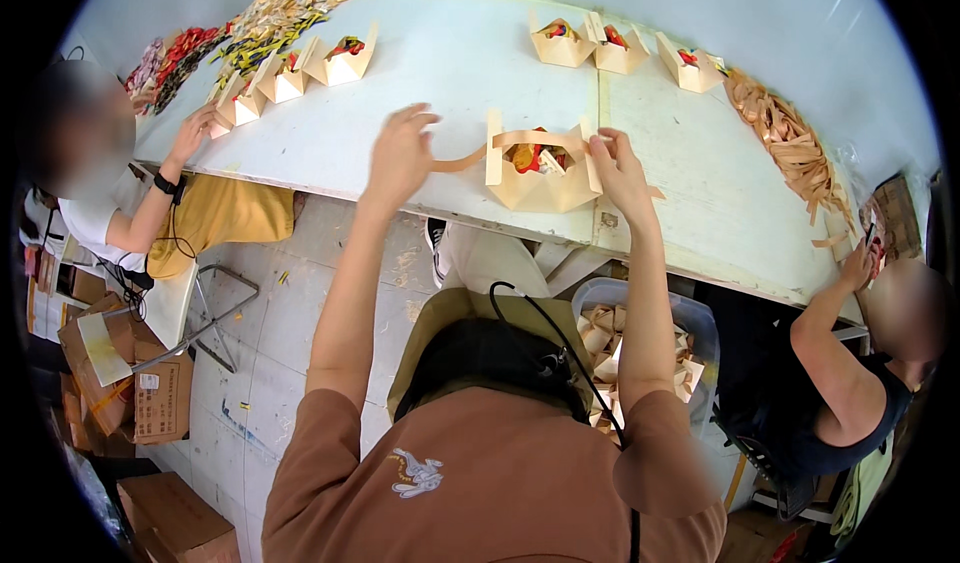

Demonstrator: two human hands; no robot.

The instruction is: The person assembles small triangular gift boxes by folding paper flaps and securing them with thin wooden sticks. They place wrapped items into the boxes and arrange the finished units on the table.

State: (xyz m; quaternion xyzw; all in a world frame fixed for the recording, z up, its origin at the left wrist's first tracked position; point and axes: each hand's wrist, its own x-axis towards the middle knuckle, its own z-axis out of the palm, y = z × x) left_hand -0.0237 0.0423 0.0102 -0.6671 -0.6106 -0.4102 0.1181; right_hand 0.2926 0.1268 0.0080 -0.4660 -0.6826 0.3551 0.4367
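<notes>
Kraft box (541, 185) between hands, left hand (398, 155) pinching its strip (462, 162), right hand (618, 168) gripping flap; finished boxes (617, 51) behind

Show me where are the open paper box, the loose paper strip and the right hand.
open paper box (540, 191): head view, on its front wall.
loose paper strip (460, 163): head view, on its curved middle.
right hand (618, 171): head view, on its back.

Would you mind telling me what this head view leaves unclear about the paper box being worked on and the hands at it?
- Contents of the paper box: red and yellow bits, too small and half hidden by its walls.
- Right hand: fingertips sit at the box's right flap; the grip is hidden behind the hand.
- Left hand: holds the paper strip; finger contact is blurred.
- Clear bin under the table: partly hidden by the right forearm.
</notes>
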